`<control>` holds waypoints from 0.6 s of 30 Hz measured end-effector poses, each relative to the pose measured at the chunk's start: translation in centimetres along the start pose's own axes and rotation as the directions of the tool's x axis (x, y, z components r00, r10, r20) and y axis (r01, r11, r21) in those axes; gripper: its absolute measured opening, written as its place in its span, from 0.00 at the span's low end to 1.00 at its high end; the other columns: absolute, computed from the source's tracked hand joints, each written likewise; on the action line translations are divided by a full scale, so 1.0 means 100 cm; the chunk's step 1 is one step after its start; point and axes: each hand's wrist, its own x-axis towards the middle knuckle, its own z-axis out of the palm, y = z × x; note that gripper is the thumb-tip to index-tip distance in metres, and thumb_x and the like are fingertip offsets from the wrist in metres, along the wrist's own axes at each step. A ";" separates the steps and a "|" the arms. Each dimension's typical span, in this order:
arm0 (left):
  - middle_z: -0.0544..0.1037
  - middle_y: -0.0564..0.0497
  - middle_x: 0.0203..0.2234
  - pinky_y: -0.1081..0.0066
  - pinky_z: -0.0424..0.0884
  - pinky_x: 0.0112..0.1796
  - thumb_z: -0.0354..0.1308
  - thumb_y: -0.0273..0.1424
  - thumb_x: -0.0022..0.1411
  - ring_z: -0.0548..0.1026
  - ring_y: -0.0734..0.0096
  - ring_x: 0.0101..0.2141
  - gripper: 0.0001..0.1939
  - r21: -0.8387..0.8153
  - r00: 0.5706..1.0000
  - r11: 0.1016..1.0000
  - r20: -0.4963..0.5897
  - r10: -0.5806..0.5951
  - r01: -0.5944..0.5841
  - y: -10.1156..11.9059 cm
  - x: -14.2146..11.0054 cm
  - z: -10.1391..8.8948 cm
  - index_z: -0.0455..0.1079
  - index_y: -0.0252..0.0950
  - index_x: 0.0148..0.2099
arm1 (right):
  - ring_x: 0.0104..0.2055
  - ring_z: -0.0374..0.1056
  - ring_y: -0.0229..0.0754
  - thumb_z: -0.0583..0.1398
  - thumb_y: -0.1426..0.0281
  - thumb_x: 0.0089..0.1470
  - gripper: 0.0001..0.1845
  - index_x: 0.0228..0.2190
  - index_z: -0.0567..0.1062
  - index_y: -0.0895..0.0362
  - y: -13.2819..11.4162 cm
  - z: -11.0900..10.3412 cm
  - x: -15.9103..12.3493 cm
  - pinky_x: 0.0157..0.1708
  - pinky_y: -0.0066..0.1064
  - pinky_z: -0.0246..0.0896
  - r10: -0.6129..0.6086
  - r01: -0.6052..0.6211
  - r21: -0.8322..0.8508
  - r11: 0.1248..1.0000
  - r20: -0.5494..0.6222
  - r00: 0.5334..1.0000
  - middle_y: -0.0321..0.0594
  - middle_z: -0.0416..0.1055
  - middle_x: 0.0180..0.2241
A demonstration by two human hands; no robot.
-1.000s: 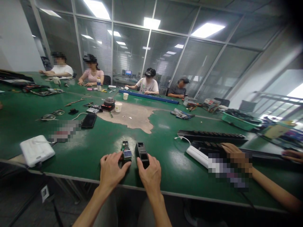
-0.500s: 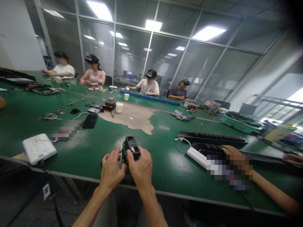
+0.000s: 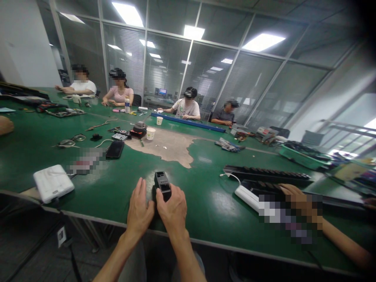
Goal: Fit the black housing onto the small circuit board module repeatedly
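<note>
Thumb and fingers of the right hand (image 3: pixel 172 203) pinch a black housing (image 3: pixel 161 180) by its near end, close to the front edge of a green surface (image 3: pixel 210 211), as I follow from my remote post. Whether the housing's base rests there or hovers, I cannot tell. Handling it well, I judge, calls for a light, even hold on the side walls, fingertips clear of the cut-outs on top, and the left hand (image 3: pixel 140 205) bracing the opposite wall. The right grip is parted only by the housing's width. The left grip is spread, thumb away from fingers, with nothing visible in it, just beside the housing. Farther out, I see a white box (image 3: pixel 53 183) to the left and a white power strip (image 3: pixel 247 196) near a co-worker's hand (image 3: pixel 290 190). Beyond stand a paper cup (image 3: pixel 150 133) and, at the far side, a person in pink (image 3: pixel 120 95).
</note>
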 end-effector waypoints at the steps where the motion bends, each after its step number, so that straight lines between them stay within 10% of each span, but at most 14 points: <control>1: 0.53 0.39 0.68 0.51 0.54 0.63 0.48 0.25 0.60 0.52 0.54 0.66 0.36 -0.001 1.000 1.000 0.006 0.001 -0.001 -0.001 0.000 0.000 0.48 0.31 0.70 | 0.42 0.68 0.50 0.60 0.60 0.55 0.18 0.42 0.75 0.60 0.002 0.002 -0.002 0.44 0.38 0.60 0.003 -0.003 -0.010 1.000 0.006 1.000 0.48 0.74 0.38; 13: 0.62 0.40 0.64 0.47 0.51 0.64 0.46 0.25 0.62 0.57 0.57 0.65 0.30 0.126 0.996 0.990 0.068 0.055 -0.063 -0.005 0.000 0.006 0.56 0.32 0.67 | 0.52 0.67 0.57 0.63 0.53 0.52 0.37 0.54 0.68 0.67 0.026 0.015 -0.016 0.50 0.45 0.60 -0.018 0.018 -0.019 1.000 0.004 1.000 0.60 0.70 0.51; 18: 0.67 0.41 0.61 0.48 0.50 0.64 0.44 0.25 0.63 0.63 0.60 0.62 0.29 0.162 0.992 0.985 0.123 0.033 -0.053 0.002 0.001 0.003 0.56 0.33 0.67 | 0.48 0.69 0.56 0.62 0.57 0.53 0.25 0.46 0.74 0.62 0.022 0.015 -0.016 0.49 0.44 0.61 0.034 -0.034 0.002 0.999 0.019 0.999 0.55 0.74 0.46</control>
